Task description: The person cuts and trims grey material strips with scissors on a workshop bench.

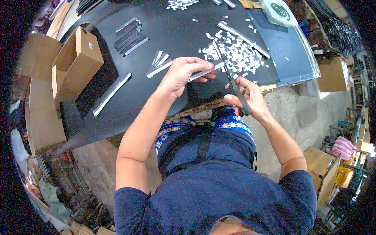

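Note:
Pinched in the fingers of my left hand [186,74] is a narrow grey-and-white strip [203,73], its far end lying at the scissor blades. My right hand [250,98] is wrapped round the dark handles of the scissors [236,90], whose blades point away from me and stand slightly apart. Just beyond the blades a heap of small white and grey cut pieces [243,55] spreads over the black table [156,98]. A longer strip [244,39] lies across the back of the heap.
Left of my hands lie a fan of strips [159,64], a single strip [112,94] and a bundle of dark strips [131,36]. An open cardboard box [78,62] stands at the left. A plastic-wrapped green coil [279,12] is at the back right.

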`<act>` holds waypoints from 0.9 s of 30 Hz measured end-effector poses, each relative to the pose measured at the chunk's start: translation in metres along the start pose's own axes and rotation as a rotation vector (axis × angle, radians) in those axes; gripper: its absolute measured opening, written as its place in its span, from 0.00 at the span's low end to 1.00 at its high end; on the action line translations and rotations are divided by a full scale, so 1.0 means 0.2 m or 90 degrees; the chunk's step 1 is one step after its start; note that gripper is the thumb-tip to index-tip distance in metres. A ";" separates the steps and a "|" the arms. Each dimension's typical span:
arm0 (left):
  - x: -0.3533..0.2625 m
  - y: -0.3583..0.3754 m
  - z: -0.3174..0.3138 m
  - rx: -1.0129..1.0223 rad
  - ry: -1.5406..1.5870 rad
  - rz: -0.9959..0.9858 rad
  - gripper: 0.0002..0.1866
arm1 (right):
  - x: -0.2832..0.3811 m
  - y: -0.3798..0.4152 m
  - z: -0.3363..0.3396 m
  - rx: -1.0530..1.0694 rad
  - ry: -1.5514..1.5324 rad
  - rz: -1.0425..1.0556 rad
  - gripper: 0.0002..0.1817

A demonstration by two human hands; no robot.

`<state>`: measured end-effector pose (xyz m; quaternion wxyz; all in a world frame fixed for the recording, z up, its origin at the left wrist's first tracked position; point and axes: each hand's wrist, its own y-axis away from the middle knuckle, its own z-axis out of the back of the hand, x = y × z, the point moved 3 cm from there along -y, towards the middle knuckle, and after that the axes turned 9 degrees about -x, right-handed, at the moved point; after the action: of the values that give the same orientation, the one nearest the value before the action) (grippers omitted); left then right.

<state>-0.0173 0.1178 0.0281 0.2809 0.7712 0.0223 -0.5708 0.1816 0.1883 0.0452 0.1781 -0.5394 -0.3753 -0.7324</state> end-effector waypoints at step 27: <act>-0.01 -0.04 -0.02 0.023 -0.001 -0.010 0.12 | -0.06 -0.02 0.03 -0.052 -0.011 0.000 0.25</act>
<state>-0.0171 0.1270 0.0279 0.2622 0.7755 0.0180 -0.5741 0.1872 0.1926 0.0338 0.1527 -0.5528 -0.3465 -0.7423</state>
